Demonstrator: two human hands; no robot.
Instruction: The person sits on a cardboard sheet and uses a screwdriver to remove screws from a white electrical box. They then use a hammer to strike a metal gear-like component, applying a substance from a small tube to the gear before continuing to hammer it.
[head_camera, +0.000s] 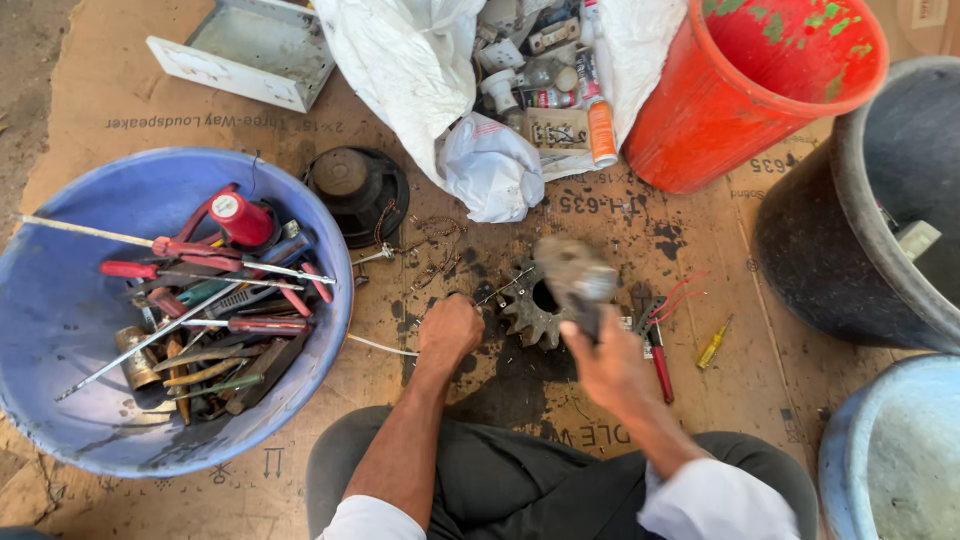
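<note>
While my left hand (450, 332) presses closed beside the gear (530, 305), my right hand (600, 350) grips a blurred hammer (575, 275) just above it.

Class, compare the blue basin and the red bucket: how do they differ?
The blue basin is wide and shallow; the red bucket is narrower and deeper. The basin stands flat, full of hand tools; the bucket leans and looks empty inside. Both are round, open-topped containers on the cardboard.

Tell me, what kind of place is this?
Likely an informal floor-level repair workshop: a blue tub full of screwdrivers, a toothed metal gear on oil-stained cardboard, and a bag of spare parts.
</note>
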